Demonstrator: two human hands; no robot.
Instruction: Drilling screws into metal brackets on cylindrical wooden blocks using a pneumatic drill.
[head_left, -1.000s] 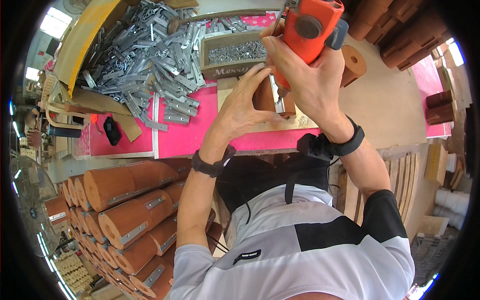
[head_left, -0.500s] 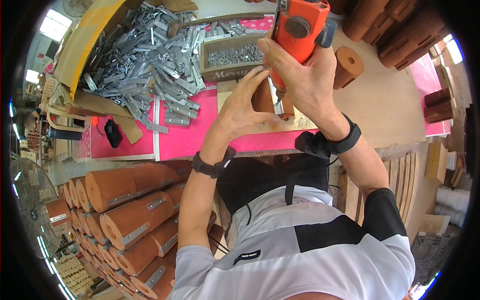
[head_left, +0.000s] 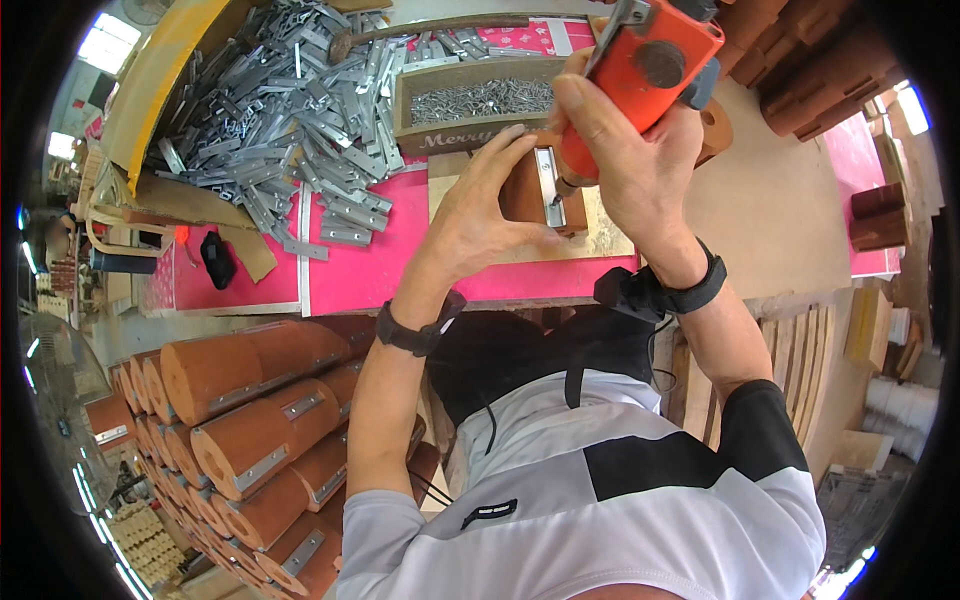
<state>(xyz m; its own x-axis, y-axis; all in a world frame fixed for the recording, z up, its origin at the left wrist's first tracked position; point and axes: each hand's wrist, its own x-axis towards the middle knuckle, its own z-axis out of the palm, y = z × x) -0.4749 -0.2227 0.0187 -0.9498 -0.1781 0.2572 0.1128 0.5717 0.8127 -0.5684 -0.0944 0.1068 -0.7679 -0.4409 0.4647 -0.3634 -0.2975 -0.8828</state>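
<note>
My right hand [head_left: 645, 165] grips an orange power screwdriver [head_left: 640, 75], tilted, its dark bit pointing down at a silver metal plate [head_left: 549, 180]. That plate lies along the top of a reddish-brown wooden piece [head_left: 520, 195], and the bit tip is at its near end; whether it touches a screw is too small to tell. Steadying the piece is my left hand [head_left: 470, 205], fingers at its far end and thumb at its near end. The piece rests on a pale wooden board [head_left: 603, 225], its right side partly hidden by my right hand.
Beyond the board stands a wooden box of screws [head_left: 420, 105]. Loose metal plates [head_left: 290, 130] are heaped at the left beside a cardboard box [head_left: 160, 110]. Brown wooden cylinders [head_left: 260, 375] are stacked at the lower left; more cylinders [head_left: 825, 65] stand at the far right.
My right hand and the screwdriver have shifted right and leaned over, uncovering more of the metal plate. My left hand still holds the wooden piece in nearly the same place.
</note>
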